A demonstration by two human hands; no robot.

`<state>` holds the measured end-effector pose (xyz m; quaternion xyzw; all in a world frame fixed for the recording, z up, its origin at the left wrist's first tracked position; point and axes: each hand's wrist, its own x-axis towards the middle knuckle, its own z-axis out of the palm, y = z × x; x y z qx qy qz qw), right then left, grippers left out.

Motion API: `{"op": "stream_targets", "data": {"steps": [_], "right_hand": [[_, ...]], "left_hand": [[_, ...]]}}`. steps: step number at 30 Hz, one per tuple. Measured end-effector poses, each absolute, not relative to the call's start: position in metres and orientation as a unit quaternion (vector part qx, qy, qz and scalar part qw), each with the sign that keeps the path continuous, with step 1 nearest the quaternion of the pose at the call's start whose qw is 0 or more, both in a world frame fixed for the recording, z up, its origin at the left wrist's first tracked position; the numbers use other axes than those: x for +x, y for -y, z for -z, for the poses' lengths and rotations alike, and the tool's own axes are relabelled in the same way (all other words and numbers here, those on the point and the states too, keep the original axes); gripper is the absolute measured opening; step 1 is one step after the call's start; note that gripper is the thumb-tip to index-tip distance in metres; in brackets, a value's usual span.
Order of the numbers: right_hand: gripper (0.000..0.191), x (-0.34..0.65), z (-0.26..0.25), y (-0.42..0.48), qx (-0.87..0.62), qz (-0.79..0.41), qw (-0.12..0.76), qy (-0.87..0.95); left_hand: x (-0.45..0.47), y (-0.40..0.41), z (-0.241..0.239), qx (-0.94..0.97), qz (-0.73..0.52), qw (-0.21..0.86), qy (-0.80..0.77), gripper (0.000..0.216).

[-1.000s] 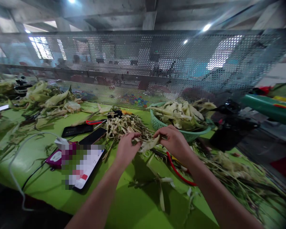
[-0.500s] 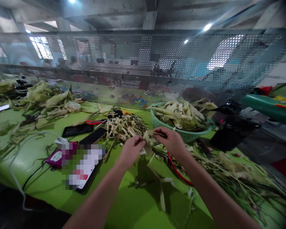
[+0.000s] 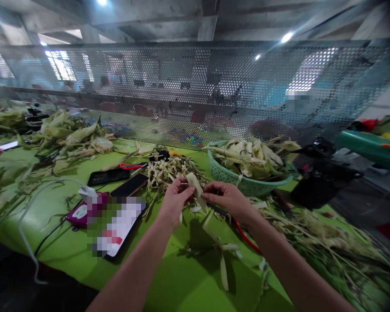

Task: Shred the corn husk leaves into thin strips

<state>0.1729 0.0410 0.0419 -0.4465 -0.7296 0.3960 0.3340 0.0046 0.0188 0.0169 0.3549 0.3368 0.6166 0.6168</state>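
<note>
Left hand (image 3: 174,203) and right hand (image 3: 229,200) pinch one pale husk strip (image 3: 194,183) over table (image 3: 182,277) — green basket (image 3: 249,186) of husks (image 3: 253,158) near far edge.

The husk strip (image 3: 194,184) is pale cream, a shade lighter than the beige, green-flecked heap (image 3: 167,172), and both show against the vivid lime green of the bench (image 3: 178,277). A mint-green basket (image 3: 258,187) patterned with small openings carries yellowish-cream husks (image 3: 250,156), while a curved handle (image 3: 246,238) is bright red, a boxy adapter (image 3: 76,216) deep purple with a white label, its plug (image 3: 88,193) white, and two flat phones (image 3: 130,185) black. The grey screen (image 3: 182,73) is dotted all over with rows of small, round, light-passing holes.
</note>
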Motion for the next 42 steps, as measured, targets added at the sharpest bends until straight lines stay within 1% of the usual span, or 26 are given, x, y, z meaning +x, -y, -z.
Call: {"op": "stream_targets", "data": {"steps": [9,12,14,17,20,22,24,26,29,31,34,36,40,42], "right_hand": [[0.024,0.169,-0.039,-0.039,-0.442,-0.422,0.402,0.682],[0.026,0.166,-0.039,-0.037,-0.42,-0.484,0.387,0.663],[0.031,0.165,-0.039,-0.036,-0.4,-0.524,0.366,0.656],[0.037,0.165,-0.042,-0.034,-0.396,-0.536,0.366,0.649],[0.041,0.166,-0.045,-0.032,-0.403,-0.526,0.396,0.636],[0.034,0.167,-0.048,-0.031,-0.402,-0.514,0.42,0.631],[0.021,0.17,-0.051,-0.031,-0.399,-0.5,0.447,0.625],[0.013,0.175,-0.055,-0.031,-0.393,-0.487,0.48,0.615],[0.014,0.184,-0.064,-0.032,-0.382,-0.456,0.539,0.596],[0.017,0.189,-0.07,-0.032,-0.385,-0.442,0.556,0.589],[0.028,0.191,-0.072,-0.031,-0.396,-0.448,0.529,0.602],[0.034,0.188,-0.069,-0.03,-0.399,-0.461,0.5,0.615],[0.026,0.173,-0.06,-0.027,-0.409,-0.484,0.475,0.611],[0.023,0.167,-0.057,-0.025,-0.416,-0.481,0.477,0.606]], "left_hand": [[0.011,-0.019,-0.01,0.411,-0.566,0.638,-0.322,0.038],[0.011,-0.02,-0.012,0.386,-0.588,0.627,-0.336,0.034],[0.01,-0.019,-0.014,0.364,-0.606,0.621,-0.34,0.031],[0.009,-0.019,-0.016,0.335,-0.624,0.617,-0.342,0.03],[0.007,-0.019,-0.015,0.321,-0.634,0.614,-0.345,0.03],[0.004,-0.019,-0.016,0.313,-0.647,0.6,-0.351,0.029],[-0.001,-0.02,-0.017,0.305,-0.664,0.581,-0.359,0.03],[-0.006,-0.022,-0.019,0.295,-0.683,0.559,-0.365,0.031],[-0.013,-0.025,-0.022,0.284,-0.716,0.517,-0.374,0.029],[-0.014,-0.026,-0.023,0.297,-0.728,0.48,-0.389,0.028],[-0.01,-0.023,-0.025,0.387,-0.718,0.418,-0.401,0.024],[-0.005,-0.018,-0.026,0.479,-0.682,0.385,-0.397,0.026],[0.006,-0.01,-0.025,0.603,-0.6,0.348,-0.393,0.038],[0.009,-0.01,-0.022,0.614,-0.584,0.358,-0.391,0.03]]}}
